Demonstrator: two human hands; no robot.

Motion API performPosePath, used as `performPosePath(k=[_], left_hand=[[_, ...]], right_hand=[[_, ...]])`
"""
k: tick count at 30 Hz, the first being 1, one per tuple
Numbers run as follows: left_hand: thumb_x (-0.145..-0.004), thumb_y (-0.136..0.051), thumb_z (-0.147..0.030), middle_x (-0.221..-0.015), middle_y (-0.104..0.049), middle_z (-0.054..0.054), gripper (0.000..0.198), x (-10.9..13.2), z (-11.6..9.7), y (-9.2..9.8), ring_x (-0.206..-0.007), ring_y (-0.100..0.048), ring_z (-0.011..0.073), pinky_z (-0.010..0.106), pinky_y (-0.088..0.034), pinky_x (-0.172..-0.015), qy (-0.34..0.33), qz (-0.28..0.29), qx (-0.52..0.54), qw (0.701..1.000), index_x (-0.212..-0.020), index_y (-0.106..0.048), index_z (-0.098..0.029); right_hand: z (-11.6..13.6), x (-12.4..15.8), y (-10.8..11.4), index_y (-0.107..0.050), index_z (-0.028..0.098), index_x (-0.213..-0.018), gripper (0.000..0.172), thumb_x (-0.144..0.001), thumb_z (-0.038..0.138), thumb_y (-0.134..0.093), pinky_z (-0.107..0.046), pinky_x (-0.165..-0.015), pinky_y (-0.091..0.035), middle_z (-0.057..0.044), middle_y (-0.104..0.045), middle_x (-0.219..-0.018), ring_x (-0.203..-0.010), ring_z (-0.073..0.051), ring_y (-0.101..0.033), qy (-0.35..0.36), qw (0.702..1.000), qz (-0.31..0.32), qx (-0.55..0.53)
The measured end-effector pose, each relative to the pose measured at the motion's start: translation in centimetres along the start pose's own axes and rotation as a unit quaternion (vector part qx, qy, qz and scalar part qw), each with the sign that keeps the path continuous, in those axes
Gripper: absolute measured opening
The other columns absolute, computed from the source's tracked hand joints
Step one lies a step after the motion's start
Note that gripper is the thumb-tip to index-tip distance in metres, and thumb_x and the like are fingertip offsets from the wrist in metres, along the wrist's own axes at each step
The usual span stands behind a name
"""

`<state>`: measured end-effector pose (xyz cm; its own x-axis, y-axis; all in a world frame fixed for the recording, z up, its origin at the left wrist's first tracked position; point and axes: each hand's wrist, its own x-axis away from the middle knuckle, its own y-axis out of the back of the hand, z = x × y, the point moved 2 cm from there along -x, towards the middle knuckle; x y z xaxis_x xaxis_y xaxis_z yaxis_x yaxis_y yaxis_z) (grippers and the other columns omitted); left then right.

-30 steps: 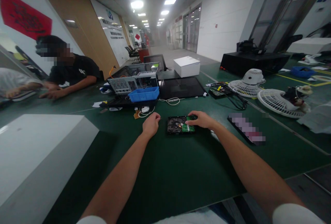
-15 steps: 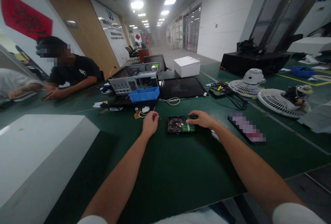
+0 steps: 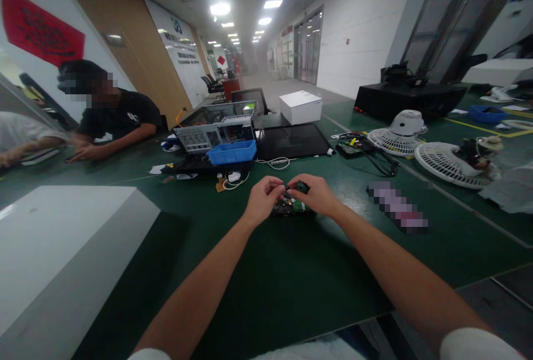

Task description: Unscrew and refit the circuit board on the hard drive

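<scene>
Both the left hand point(image 3: 263, 200) and the right hand point(image 3: 318, 194) are half-curled, fingertips nearly meeting over a hard drive point(image 3: 298, 205) on the green table point(image 3: 291, 271); whether they pinch anything, I cannot tell. Beyond sits a blue bin point(image 3: 232, 153).

camera: one, head-worn | from: above the near edge of the green table point(image 3: 291, 288) | facing: forward and down, across it and, from where I stand, straight along the corridor point(image 3: 283, 84) | near: forearms point(image 3: 214, 274) close, rising from the bottom edge; left hand point(image 3: 263, 199) and right hand point(image 3: 316, 194) mid-frame | far: ceiling lights point(image 3: 220, 9) overhead
</scene>
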<state>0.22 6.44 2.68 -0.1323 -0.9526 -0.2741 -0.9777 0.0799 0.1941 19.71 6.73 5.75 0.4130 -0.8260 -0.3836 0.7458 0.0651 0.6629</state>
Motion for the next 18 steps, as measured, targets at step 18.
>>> performPosePath(k=[18], left_hand=[[-0.083,-0.073,-0.039,-0.076,-0.074,0.004,0.025,0.25,-0.05,-0.86,-0.066,-0.07,0.0176,0.027,-0.053,-0.058,0.011,0.024,0.073,0.997,-0.094,-0.068,-0.017]], right_hand=[[0.65,0.24,0.17,-0.074,0.025,-0.093,0.02,-0.091,0.043,-0.065,-0.03,-0.088,-0.05,-0.003,-0.074,-0.098,-0.093,-0.019,-0.067,0.022,0.999,0.012,-0.031]])
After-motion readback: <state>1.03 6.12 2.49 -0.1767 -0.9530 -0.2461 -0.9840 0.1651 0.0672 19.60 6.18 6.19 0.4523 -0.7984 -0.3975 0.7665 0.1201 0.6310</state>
